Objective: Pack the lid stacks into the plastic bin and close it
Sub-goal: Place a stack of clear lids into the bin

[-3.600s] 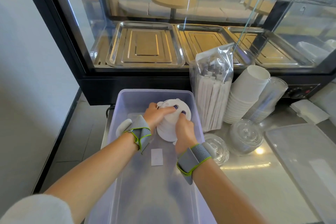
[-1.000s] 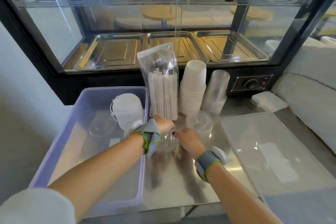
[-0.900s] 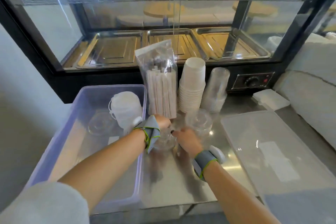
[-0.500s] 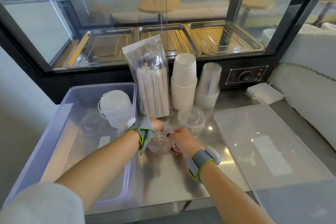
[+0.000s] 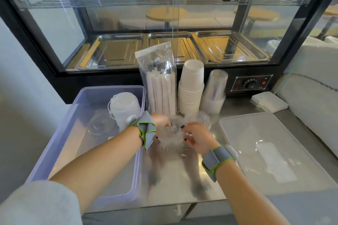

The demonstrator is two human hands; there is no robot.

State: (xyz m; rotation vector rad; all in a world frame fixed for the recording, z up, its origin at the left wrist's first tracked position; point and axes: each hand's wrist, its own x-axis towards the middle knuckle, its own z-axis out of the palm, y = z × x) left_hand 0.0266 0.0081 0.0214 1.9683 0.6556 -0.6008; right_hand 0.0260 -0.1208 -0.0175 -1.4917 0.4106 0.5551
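A purple-tinted plastic bin (image 5: pixel 76 153) stands open at the left of the steel counter. Inside it are a stack of white lids (image 5: pixel 125 109) and a clear dome lid (image 5: pixel 100 123). Between the bin and its flat clear cover (image 5: pixel 270 151), both hands grip a stack of clear dome lids (image 5: pixel 171 133), lifted slightly off the counter. My left hand (image 5: pixel 161 120) holds its left side, my right hand (image 5: pixel 196 136) its right side. Another clear lid stack (image 5: pixel 203 118) sits just behind, partly hidden.
Behind the hands stand a bag of wrapped straws (image 5: pixel 159 82), a stack of white paper cups (image 5: pixel 191 87) and a stack of clear cups (image 5: pixel 214 93). A glass display warmer (image 5: pixel 164 42) runs along the back. White napkins (image 5: pixel 268 103) lie at the right.
Both hands left the white lid stack in the bin and moved right to the counter. They closed on the clear dome lid stack and have raised it a little.
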